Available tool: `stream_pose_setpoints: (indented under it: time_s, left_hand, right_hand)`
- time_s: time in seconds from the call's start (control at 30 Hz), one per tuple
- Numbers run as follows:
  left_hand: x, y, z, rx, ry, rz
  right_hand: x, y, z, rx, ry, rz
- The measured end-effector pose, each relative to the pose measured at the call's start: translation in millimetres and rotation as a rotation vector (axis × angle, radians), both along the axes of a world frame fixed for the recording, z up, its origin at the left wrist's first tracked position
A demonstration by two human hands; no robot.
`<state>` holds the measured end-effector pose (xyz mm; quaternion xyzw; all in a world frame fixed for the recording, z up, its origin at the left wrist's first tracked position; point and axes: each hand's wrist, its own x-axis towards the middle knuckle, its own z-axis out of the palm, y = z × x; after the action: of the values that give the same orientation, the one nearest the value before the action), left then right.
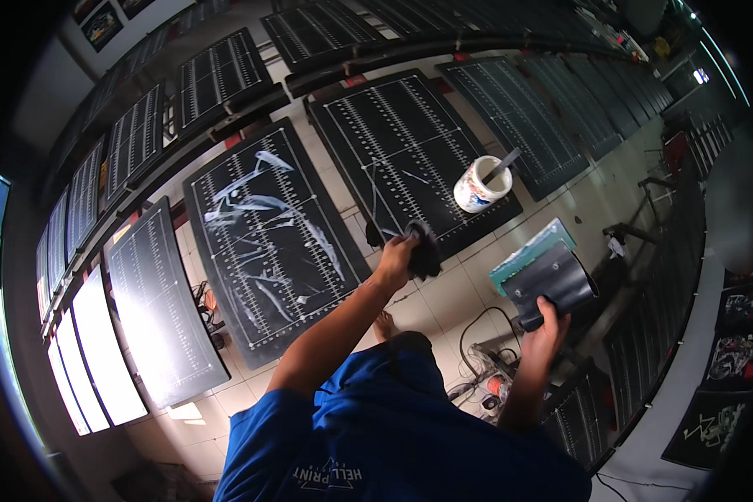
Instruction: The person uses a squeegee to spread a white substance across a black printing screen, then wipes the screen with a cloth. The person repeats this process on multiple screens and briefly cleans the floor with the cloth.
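Note:
My left hand (397, 256) is closed around a bunched black cloth (424, 248), held over the near edge of a black printing board (410, 142) marked with white rulings. To the right, my right hand (546, 328) grips a dark, curved sheet (552, 283) by its lower edge, the thumb on top. A teal, flat piece (534, 251) with white smears shows along the far side of that sheet; how the two are joined I cannot tell. On the marked board stands a white tub (480, 187) with a flat-handled tool (505, 166) leaning in it.
Left of it, another black board (268, 234) carries white, wet-looking smears. A glossy board (163, 309) reflects light farther left. More boards line the far rack (326, 33). Cables and an orange reel (498, 386) lie on the tiled floor beside my right forearm.

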<state>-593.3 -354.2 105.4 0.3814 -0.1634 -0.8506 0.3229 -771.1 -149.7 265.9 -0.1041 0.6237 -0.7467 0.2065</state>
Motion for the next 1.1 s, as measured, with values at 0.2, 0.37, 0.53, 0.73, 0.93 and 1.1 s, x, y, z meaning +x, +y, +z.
stream_pose_setpoints:
  time_s: [0.2,0.37,0.53,0.73,0.93,1.1]
  left_hand:
    - [-100,-47,-12,-0.357,-0.813,-0.304]
    - [-32,-18,-3,-0.99,-1.145,-0.071]
    - [159,85,68,-0.907,-1.318,0.231]
    - [351,416,81,0.067,-2.169,0.768]
    - [151,724,91,1.647,-1.471,0.869]
    - [-28,786,56,1.887,-0.895,1.256]
  right_hand:
    - [-47,12,-9,0.064,0.128,-0.004]
    - [-34,-37,-20,-0.037,-0.094,0.207]
    - [39,-122,-21,-0.147,-0.279,0.687]
    - [178,-169,2,-0.068,-0.336,1.367]
    - [318,-144,11,0.127,-0.329,1.86]
    - [427,-72,7,0.035,-0.245,2.281]
